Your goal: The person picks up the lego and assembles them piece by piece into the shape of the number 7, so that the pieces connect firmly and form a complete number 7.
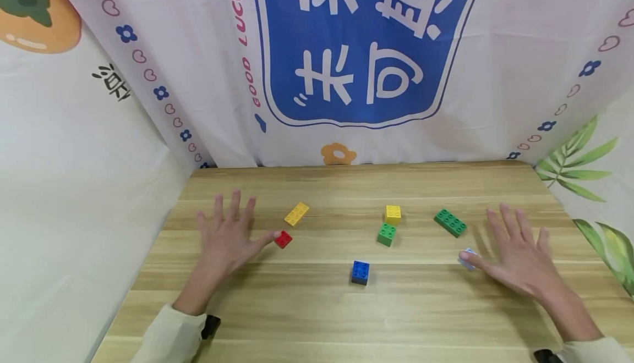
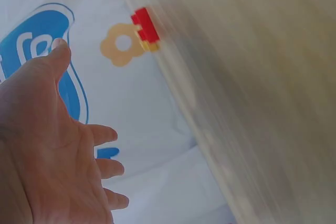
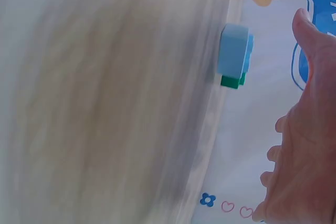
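Observation:
My left hand (image 1: 225,243) is held over the left part of the table, fingers spread and straight, holding nothing. In the head view its thumb tip overlaps the edge of a small red brick (image 1: 284,240); the left wrist view shows the red brick (image 2: 147,24) apart from the thumb. An orange-yellow flat brick (image 1: 296,214) lies just beyond. My right hand (image 1: 521,261), also spread and holding nothing, has its thumb partly covering a light blue brick (image 1: 468,260) in the head view. The right wrist view shows that light blue brick (image 3: 233,51) apart from the hand.
A long green brick (image 1: 450,223) lies near the right hand. Around the middle, a yellow brick (image 1: 393,214) stands close behind a light green brick (image 1: 386,234), and a dark blue brick (image 1: 360,273) sits nearer. Printed cloth (image 1: 218,104) hangs behind the wooden table (image 1: 277,313).

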A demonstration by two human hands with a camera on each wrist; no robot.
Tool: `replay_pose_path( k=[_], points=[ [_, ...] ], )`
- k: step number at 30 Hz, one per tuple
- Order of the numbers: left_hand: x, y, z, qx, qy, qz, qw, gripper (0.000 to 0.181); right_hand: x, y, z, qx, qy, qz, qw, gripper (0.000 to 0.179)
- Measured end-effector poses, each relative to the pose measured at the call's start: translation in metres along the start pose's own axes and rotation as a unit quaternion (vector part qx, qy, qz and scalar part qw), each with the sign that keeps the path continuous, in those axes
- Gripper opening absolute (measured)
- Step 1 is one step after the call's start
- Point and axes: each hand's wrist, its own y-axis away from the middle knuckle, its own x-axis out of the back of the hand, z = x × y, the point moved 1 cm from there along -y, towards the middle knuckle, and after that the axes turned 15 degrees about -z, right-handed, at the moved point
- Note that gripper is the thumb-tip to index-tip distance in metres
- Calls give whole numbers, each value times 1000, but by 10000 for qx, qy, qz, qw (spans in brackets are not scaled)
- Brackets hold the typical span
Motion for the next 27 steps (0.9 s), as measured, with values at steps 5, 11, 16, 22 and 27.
replay_pose_path(
  k=[5, 11, 16, 22, 27],
  points=[
    [1, -3, 13, -71, -9, -23, 10000, 112, 2, -5, -12, 112, -9, 41, 9999, 119],
    [0, -4, 29, -184, 96, -26, 9998, 113, 2, -11, -28, 196, -14, 35, 9998, 120],
    [-2, -5, 42, -282, 53, -25, 9996, 115, 2, -18, -41, 291, -36, 23, 9996, 121],
    [-8, -6, 54, -372, -27, -43, 9993, 113, 1, -27, -55, 391, 14, -45, 9992, 122],
    [-11, -5, 64, -545, 90, 8, 9985, 109, 1, -31, -64, 434, 64, -132, 9989, 124]
  ],
)
